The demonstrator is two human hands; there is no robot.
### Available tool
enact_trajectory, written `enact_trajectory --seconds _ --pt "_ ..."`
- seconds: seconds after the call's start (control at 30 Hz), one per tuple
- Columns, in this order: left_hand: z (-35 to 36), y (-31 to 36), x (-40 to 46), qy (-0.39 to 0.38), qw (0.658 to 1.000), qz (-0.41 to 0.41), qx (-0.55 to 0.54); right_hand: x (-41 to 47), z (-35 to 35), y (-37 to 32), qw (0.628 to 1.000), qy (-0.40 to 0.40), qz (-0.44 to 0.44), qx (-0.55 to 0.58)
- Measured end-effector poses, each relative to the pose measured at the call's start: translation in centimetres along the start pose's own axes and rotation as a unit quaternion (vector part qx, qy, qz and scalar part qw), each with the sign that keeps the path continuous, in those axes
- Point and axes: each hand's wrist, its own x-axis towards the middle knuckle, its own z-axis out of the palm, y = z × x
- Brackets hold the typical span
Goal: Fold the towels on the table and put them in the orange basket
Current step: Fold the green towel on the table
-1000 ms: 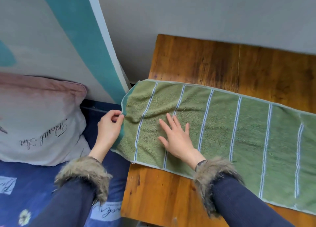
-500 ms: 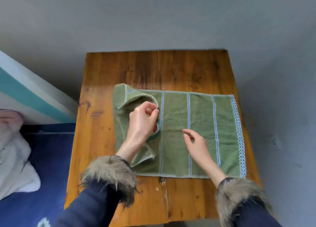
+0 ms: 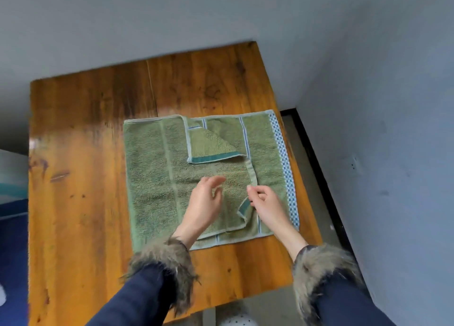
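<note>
Green towel [image 3: 157,178] folded over on wooden tabletop [image 3: 81,153], far corner flipped back, showing teal band. Left hand [image 3: 205,203] loose above towel's middle, fingers relaxed, holding nothing. Right hand [image 3: 266,204] pinching folded edge near checkered border.

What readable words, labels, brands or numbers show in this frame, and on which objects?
None: no text can be read in this frame.
The green towel carries only stripes and a checked border.
The wooden table and grey wall carry no lettering.
</note>
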Motion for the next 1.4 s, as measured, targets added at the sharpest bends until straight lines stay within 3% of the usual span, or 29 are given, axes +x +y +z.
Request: enact_trajectory --seconds 0.1,0.3,0.4,0.5,0.6,0.7,0.87,1.0,1.27,1.4 --pt "-0.4 -4.5 -1.9 0.041 0.989 0.015 0.143 0.5 1.0 -0.2 0.996 0.068 0.026 -0.048" --pt "-0.3 -8.7 -3.4 -0.048 0.954 -0.048 0.292 1.3 2.5 -0.3 0.985 0.1 0.067 -0.123" --pt "0.2 -8.7 -3.5 -0.051 0.949 -0.005 0.312 1.5 2.2 0.1 0.985 0.091 0.062 -0.133" --pt "1.5 -8.3 -4.0 -0.072 0.932 0.058 0.352 1.0 1.2 0.7 0.996 0.043 0.055 -0.062" --pt "2.4 -8.2 -4.4 -0.083 0.934 0.014 0.348 0.0 -0.5 0.8 1.0 -0.006 0.03 -0.002" --pt "2.5 -8.0 -4.5 -0.068 0.938 -0.016 0.34 -0.7 -2.2 0.7 0.999 -0.023 -0.026 -0.013" --pt "2.1 -7.9 -4.7 -0.057 0.935 -0.015 0.35 -1.3 -4.9 0.8 0.995 0.065 -0.072 -0.009" --pt "2.2 -8.1 -4.9 -0.064 0.936 -0.035 0.345 -1.7 -6.5 2.2 0.994 0.106 -0.035 -0.008" --pt "2.3 -8.5 -4.8 -0.072 0.934 -0.03 0.348 -2.4 -5.3 6.8 0.992 0.084 0.082 -0.04" --pt "1.8 -8.8 -5.2 -0.07 0.933 -0.024 0.353 -2.2 -4.8 7.7 0.992 0.091 0.074 -0.056"
